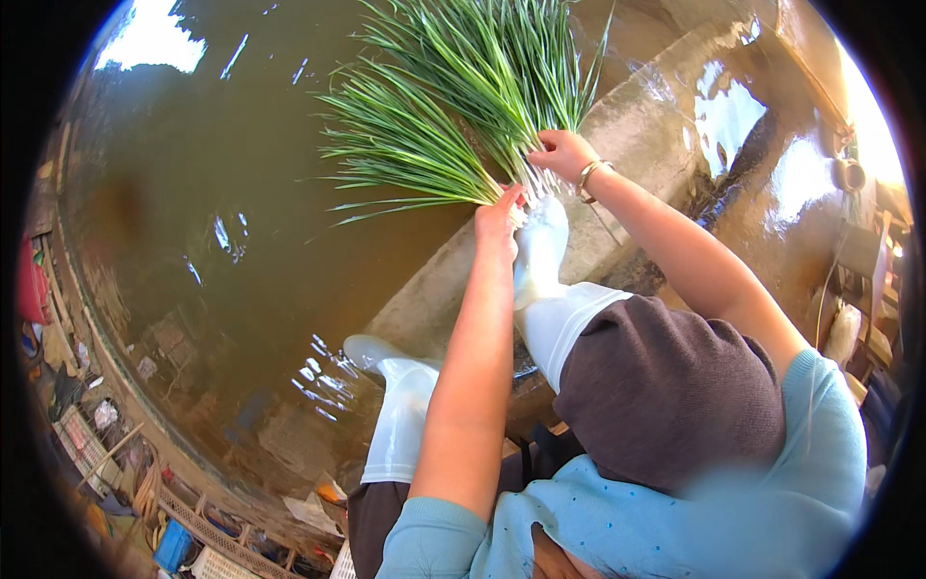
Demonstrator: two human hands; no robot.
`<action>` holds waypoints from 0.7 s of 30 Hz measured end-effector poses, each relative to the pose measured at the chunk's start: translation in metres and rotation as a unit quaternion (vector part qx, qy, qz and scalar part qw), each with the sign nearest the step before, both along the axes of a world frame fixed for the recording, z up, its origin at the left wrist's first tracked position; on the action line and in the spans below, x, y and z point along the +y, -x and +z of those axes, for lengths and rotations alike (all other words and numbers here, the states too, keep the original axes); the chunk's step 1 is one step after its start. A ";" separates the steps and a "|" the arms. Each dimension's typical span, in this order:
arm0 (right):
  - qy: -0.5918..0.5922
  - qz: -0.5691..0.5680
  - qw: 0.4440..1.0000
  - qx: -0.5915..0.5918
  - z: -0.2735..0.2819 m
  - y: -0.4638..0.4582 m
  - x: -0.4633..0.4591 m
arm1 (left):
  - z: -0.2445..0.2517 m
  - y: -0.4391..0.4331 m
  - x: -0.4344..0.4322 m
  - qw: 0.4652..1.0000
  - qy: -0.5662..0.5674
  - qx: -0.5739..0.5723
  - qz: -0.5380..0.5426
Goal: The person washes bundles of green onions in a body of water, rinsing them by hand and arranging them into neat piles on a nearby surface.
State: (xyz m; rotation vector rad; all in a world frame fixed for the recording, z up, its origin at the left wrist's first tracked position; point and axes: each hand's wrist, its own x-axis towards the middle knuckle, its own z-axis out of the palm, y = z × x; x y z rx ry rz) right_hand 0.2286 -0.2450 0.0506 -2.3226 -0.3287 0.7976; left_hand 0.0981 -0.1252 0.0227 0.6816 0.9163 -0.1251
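Note:
My left hand (498,221) is closed around the white root end of a smaller bunch of scallions (412,148), whose green leaves fan out to the upper left over the water. My right hand (568,153), with a bracelet (595,174) at the wrist, grips the pale stems of a larger bunch of scallions (492,65) just beyond it. The root ends of both bunches lie close together, above the toe of one white rubber boot (542,239). My fingers partly hide the stems.
Murky brown water (289,217) spreads on the left and ahead. A concrete ledge (427,282) runs diagonally under the boots. Cluttered debris and a plastic crate (87,445) line the left bank. On the right, a pipe end (848,175) juts out beside wet ground.

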 end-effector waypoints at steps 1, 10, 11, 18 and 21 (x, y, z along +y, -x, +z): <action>-0.007 -0.017 1.000 0.020 0.001 -0.003 -0.003 | 0.000 0.001 0.002 1.000 0.001 0.001 -0.006; 0.099 0.022 0.995 -0.001 0.009 0.012 0.013 | 0.001 0.007 0.009 0.992 0.126 0.012 0.005; 0.117 0.033 0.993 -0.001 0.009 0.014 0.016 | 0.001 0.007 0.009 0.992 0.127 0.009 0.009; 0.130 0.027 0.991 -0.032 -0.003 0.012 0.013 | 0.003 0.019 0.013 0.994 0.110 -0.014 0.002; 0.005 -0.037 0.991 0.132 0.000 0.003 0.000 | 0.002 0.022 0.017 0.995 0.098 -0.012 0.024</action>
